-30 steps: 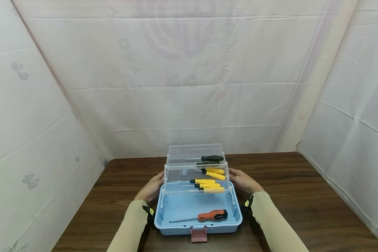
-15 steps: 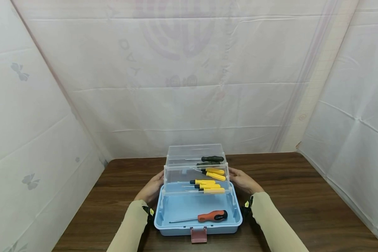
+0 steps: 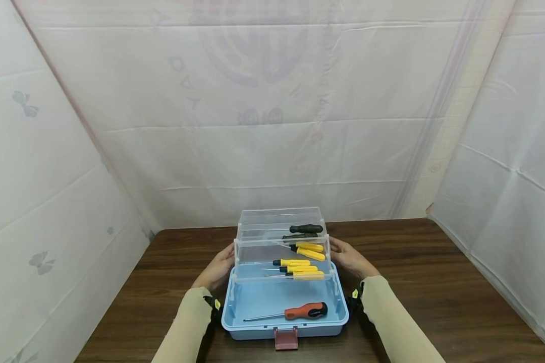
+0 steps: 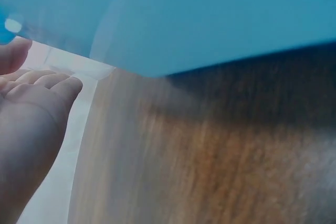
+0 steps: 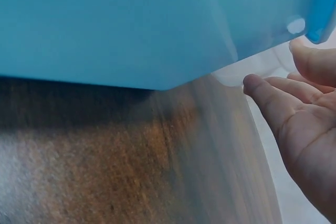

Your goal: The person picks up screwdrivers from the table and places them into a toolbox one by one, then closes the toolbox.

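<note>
A light blue toolbox (image 3: pixel 281 330) stands open on the table, its clear tiered trays (image 3: pixel 254 267) raised toward the back. My left hand (image 3: pixel 216 269) lies along the left side of the trays, and my right hand (image 3: pixel 350 258) along the right. Both wrist views show thumb and fingers apart, fingers fairly straight, near the clear plastic; exact contact is hard to tell. Several yellow-handled screwdrivers (image 3: pixel 305 276) and two dark-handled screwdrivers (image 3: pixel 306 228) lie in the trays. In the blue base rests a screwdriver with an orange and black handle (image 3: pixel 305 311).
A mauve latch (image 3: pixel 286 339) hangs down at the toolbox's front. Dark wood tabletop (image 3: pixel 413 282) extends to both sides. White sheeting (image 3: pixel 277 126) encloses the back and sides.
</note>
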`<action>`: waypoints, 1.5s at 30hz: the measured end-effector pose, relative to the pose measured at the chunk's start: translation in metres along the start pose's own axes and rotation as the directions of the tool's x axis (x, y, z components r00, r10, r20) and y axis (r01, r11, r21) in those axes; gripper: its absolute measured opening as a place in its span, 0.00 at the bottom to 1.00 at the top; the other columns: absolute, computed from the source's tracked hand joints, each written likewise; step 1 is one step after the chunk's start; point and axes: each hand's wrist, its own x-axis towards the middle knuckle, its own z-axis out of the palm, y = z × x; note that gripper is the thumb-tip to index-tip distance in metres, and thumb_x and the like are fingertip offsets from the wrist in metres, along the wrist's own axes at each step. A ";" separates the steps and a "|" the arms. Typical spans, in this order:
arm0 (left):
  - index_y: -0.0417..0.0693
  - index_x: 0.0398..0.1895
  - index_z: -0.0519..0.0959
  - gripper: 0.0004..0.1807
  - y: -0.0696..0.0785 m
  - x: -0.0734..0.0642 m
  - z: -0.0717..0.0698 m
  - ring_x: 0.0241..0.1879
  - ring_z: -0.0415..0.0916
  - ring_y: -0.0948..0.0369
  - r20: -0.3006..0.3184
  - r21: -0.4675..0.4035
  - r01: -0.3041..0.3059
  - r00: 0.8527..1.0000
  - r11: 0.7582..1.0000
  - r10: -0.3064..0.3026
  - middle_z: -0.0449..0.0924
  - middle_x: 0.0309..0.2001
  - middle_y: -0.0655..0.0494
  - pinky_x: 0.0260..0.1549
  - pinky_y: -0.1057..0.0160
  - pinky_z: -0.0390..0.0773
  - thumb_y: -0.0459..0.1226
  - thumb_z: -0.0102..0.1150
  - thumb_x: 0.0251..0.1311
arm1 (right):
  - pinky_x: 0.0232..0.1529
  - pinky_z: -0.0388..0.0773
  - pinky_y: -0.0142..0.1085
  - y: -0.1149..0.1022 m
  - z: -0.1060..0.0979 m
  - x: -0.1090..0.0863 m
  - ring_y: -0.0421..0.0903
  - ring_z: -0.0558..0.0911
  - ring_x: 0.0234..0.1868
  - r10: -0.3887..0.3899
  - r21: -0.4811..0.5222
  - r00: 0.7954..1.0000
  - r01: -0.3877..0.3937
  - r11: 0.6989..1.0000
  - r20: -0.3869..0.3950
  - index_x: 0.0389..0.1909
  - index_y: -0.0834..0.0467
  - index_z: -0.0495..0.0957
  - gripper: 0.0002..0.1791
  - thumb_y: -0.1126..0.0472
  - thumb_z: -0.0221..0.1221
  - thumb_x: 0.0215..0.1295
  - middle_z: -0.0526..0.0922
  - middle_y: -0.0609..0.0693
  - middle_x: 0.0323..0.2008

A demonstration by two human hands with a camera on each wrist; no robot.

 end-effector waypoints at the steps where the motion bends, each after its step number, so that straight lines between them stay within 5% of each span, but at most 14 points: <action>1: 0.49 0.77 0.45 0.32 0.001 0.000 0.000 0.76 0.43 0.49 0.004 -0.003 -0.008 1.000 1.000 0.008 0.48 0.77 0.50 0.70 0.41 0.49 0.42 0.39 0.75 | 0.66 0.62 0.58 -0.001 0.000 0.000 0.65 0.61 0.70 -0.006 0.000 1.000 0.006 1.000 -0.005 0.74 0.64 0.46 0.36 0.60 0.50 0.72 0.57 0.67 0.71; 7: 0.53 0.76 0.48 0.31 0.006 0.002 -0.005 0.76 0.43 0.50 0.052 -0.022 -0.067 0.996 0.997 0.068 0.47 0.77 0.54 0.71 0.41 0.48 0.48 0.38 0.74 | 0.66 0.62 0.59 -0.006 -0.002 0.000 0.64 0.63 0.70 -0.037 -0.002 0.999 0.037 0.999 -0.018 0.75 0.61 0.47 0.35 0.58 0.50 0.72 0.59 0.65 0.71; 12: 0.54 0.76 0.47 0.30 0.008 0.002 -0.008 0.76 0.41 0.51 0.073 -0.050 -0.070 0.995 0.996 0.074 0.45 0.77 0.55 0.71 0.42 0.45 0.48 0.36 0.74 | 0.66 0.65 0.55 -0.012 -0.002 -0.001 0.61 0.66 0.69 0.016 0.007 0.999 -0.015 1.000 -0.043 0.75 0.58 0.50 0.30 0.56 0.43 0.76 0.60 0.62 0.71; 33: 0.53 0.76 0.49 0.26 0.019 -0.004 -0.006 0.76 0.41 0.52 0.000 -0.104 -0.045 0.999 0.994 0.046 0.45 0.77 0.53 0.73 0.46 0.41 0.43 0.27 0.77 | 0.70 0.57 0.54 -0.028 -0.010 -0.002 0.61 0.57 0.73 -0.001 0.155 1.000 0.000 0.988 0.010 0.74 0.66 0.48 0.29 0.55 0.32 0.79 0.55 0.65 0.73; 45: 0.50 0.77 0.44 0.28 0.025 -0.008 -0.007 0.77 0.36 0.53 0.038 -0.114 -0.077 0.996 0.990 0.082 0.41 0.78 0.52 0.73 0.47 0.37 0.45 0.27 0.77 | 0.71 0.55 0.54 -0.029 -0.014 -0.003 0.61 0.54 0.74 -0.040 0.150 0.998 0.033 0.988 0.040 0.74 0.65 0.47 0.31 0.52 0.33 0.79 0.53 0.64 0.74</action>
